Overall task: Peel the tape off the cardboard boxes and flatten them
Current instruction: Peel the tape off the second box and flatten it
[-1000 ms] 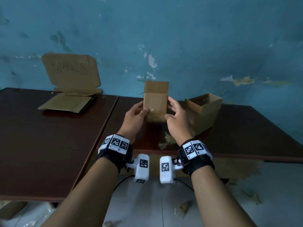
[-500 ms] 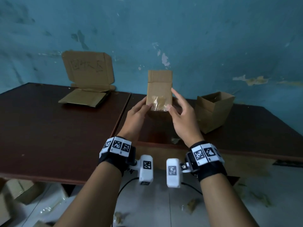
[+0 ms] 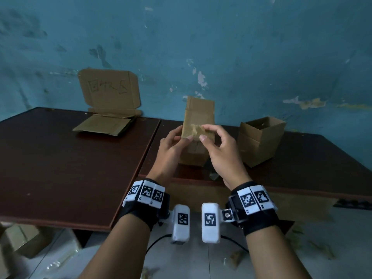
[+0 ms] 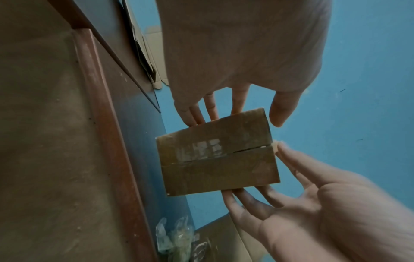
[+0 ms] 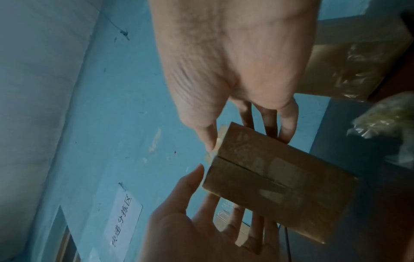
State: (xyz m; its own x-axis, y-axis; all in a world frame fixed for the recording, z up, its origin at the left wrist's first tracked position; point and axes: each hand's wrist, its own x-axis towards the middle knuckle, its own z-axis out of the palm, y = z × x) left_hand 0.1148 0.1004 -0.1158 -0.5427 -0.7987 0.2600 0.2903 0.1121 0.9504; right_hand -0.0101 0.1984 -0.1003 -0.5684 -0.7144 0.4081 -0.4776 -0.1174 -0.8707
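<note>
I hold a small brown cardboard box upright in the air over the table's front edge. My left hand grips its left side, thumb on the front face and fingers behind. My right hand pinches a crumpled strip of clear tape on the front face between thumb and forefinger. The left wrist view shows the box's closed bottom flaps with a seam and tape residue. The same box fills the right wrist view, my thumb against tape at its edge.
An open, empty cardboard box stands on the right table. Flattened cardboard lies at the back of the left table under an upright cardboard sign. Tape scraps lie near the edge. More boxes sit on the floor.
The box has come up off the table toward me. My right hand has gone from lying flat along its side to pinching the tape on its front.
</note>
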